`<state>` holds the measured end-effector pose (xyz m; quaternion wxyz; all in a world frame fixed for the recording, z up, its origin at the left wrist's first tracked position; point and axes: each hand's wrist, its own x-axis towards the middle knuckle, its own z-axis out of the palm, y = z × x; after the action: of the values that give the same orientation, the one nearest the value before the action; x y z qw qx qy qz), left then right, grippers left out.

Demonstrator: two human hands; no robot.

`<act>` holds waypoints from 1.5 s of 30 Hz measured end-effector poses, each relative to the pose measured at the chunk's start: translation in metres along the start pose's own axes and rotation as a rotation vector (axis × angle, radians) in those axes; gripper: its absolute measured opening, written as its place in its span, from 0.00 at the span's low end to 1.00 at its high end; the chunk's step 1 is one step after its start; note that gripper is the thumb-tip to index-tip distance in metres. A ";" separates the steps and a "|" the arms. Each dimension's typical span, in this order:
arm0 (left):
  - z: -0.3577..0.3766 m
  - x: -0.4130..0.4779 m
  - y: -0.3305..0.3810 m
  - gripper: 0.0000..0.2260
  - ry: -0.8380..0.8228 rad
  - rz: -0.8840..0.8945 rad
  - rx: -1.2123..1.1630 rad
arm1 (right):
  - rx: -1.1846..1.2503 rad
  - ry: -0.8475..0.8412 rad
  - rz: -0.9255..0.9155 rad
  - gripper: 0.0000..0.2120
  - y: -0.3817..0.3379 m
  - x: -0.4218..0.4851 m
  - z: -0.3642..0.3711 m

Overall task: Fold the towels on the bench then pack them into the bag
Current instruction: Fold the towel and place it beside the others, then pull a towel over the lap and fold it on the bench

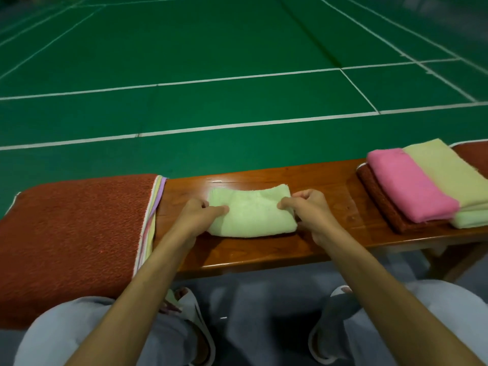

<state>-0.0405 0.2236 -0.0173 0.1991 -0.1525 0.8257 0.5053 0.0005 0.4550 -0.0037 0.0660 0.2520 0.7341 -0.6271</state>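
A folded light green towel [250,211] lies in the middle of the wooden bench [330,204]. My left hand [196,216] grips its left end, thumb on top. My right hand [310,207] pinches its right end with curled fingers. At the bench's right end sits a pile of folded towels: a pink towel [409,183], a pale yellow-green towel [446,173] and a rust-brown towel [380,199] beneath. A stack of unfolded towels with a rust-brown one on top [74,239] covers the left end. No bag is in view.
Beyond the bench stretches a green court floor [211,62] with white lines. My knees in grey trousers [60,331] and my feet in slippers [195,320] are below the bench's front edge.
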 end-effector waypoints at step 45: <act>0.026 0.013 0.001 0.44 -0.080 0.872 0.731 | -0.716 0.096 -0.532 0.06 -0.010 0.009 -0.046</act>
<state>-0.0484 0.2468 -0.0333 0.0431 0.3004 0.9253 0.2273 -0.0016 0.5009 0.0108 -0.0487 0.0448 0.9464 -0.3161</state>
